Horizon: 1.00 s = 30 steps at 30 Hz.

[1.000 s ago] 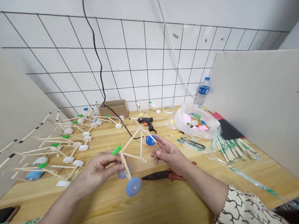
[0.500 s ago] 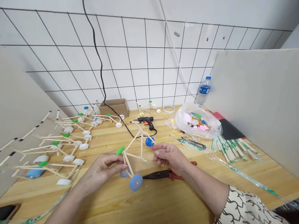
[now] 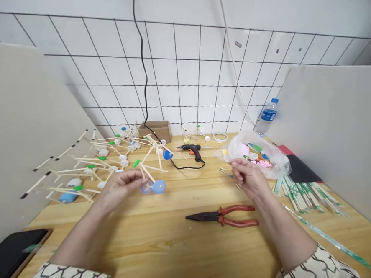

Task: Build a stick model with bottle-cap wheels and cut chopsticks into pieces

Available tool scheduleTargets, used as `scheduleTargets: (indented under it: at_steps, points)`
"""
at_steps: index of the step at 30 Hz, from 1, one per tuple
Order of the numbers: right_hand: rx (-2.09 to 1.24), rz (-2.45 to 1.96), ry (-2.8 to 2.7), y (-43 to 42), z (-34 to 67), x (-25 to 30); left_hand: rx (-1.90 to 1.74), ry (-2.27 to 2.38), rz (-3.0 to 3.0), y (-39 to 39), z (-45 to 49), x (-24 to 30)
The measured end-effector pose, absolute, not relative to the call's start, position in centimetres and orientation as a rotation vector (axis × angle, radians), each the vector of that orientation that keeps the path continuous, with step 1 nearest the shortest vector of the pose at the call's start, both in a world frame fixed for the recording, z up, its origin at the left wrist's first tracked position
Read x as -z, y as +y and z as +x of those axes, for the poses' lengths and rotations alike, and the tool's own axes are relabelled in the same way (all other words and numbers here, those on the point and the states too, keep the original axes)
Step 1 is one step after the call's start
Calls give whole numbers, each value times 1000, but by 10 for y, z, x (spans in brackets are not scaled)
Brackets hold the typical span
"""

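My left hand [image 3: 124, 187] is closed on a small three-wheeled stick model [image 3: 150, 168] near its green piece. The model has two pale blue wheels [image 3: 159, 187] at the near end and a darker blue wheel [image 3: 167, 155] at the far end. My right hand [image 3: 247, 176] is in front of a clear plastic bag [image 3: 284, 162] of colourful small parts. Its fingers are curled together, and I cannot make out anything between them. Between my hands and nearer to me lie red-handled long-nose pliers [image 3: 221, 216].
Several similar stick models [image 3: 91, 167] crowd the left side. A glue gun [image 3: 191, 149], its black cord, a cardboard box [image 3: 156, 131] and a tape roll [image 3: 220, 137] lie further back. Wrapped sticks [image 3: 308, 194] and a water bottle [image 3: 267, 116] are at right, a phone [image 3: 12, 252] at lower left.
My right hand has moved away from the model, right and up toward the bag. My left hand has shifted the model a little up and left. The camera view has turned left.
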State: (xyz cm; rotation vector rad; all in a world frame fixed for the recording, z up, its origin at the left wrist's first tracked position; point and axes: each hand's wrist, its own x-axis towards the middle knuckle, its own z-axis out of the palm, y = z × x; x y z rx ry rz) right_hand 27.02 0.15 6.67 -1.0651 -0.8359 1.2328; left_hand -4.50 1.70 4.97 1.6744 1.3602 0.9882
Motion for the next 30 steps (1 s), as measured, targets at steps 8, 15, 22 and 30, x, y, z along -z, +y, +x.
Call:
scheduleTargets:
  at_steps: [8,15,22,30]
  points:
    - [-808,-990,-712,16,324,-76,-1172,1790,1578,49,-74,-47]
    - [-665,-982,-662,33,350,-50,-1094,1928,1628,75,-64,-43]
    - [-791,-1030,-787,26,316,-41,-1009,2070,1636,103,-56,-24]
    - [-904,-1089,-931,16,291,-39,-927,2235,1606,123,-53,-11]
